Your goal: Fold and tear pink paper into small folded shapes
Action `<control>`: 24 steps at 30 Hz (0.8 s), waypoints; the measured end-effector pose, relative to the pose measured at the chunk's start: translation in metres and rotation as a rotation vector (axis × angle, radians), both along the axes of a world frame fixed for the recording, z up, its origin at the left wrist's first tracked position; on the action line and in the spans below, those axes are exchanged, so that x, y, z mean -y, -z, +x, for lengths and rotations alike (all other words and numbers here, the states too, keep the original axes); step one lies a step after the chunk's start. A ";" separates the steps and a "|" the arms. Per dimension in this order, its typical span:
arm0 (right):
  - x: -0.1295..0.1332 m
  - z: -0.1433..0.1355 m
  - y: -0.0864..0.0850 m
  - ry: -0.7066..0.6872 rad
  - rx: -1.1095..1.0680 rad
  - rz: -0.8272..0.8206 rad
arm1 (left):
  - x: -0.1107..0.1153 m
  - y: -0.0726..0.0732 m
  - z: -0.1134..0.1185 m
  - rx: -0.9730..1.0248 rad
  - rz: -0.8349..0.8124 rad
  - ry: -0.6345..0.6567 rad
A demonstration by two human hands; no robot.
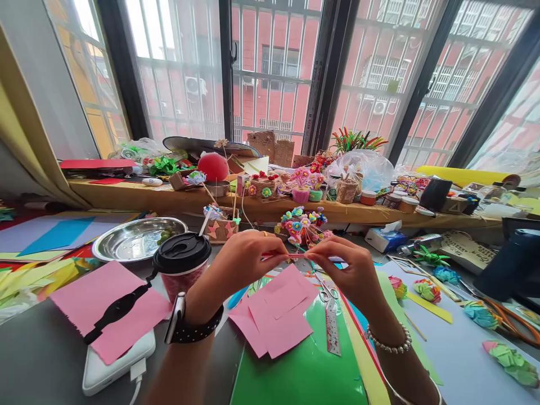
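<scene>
Stretched between my two hands is a piece of pink paper (296,255), seen nearly edge-on as a thin strip. My left hand (251,256) pinches its left end between thumb and fingers. At the other end, my right hand (349,263) has thumb and fingertips closed on it. Both hands hang above overlapping pink paper squares (280,323), which lie partly on a glossy green sheet (291,379). Just right of the squares are small scissors (328,291) and a patterned ruler (332,332).
Left of my hands stand a lidded cup (182,278) and a steel bowl (126,244). Another pink sheet (113,284) lies across a white device (122,365) with a cable. Folded paper flowers (427,289) are scattered on the right. A crowded windowsill (126,194) runs behind.
</scene>
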State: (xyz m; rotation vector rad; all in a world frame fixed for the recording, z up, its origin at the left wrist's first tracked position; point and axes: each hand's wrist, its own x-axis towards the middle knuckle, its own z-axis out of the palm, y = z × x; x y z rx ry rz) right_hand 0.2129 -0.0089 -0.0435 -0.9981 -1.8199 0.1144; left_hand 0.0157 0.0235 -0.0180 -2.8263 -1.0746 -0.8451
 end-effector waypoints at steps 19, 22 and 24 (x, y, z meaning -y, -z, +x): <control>0.004 0.025 -0.008 0.086 -0.144 0.099 | -0.043 0.026 -0.011 -0.199 -0.196 -0.492; 0.005 0.026 -0.008 0.085 -0.152 0.106 | -0.042 0.024 -0.006 -0.242 -0.225 -0.472; 0.004 0.026 -0.008 0.069 -0.131 0.101 | -0.040 0.027 0.003 -0.298 -0.283 -0.420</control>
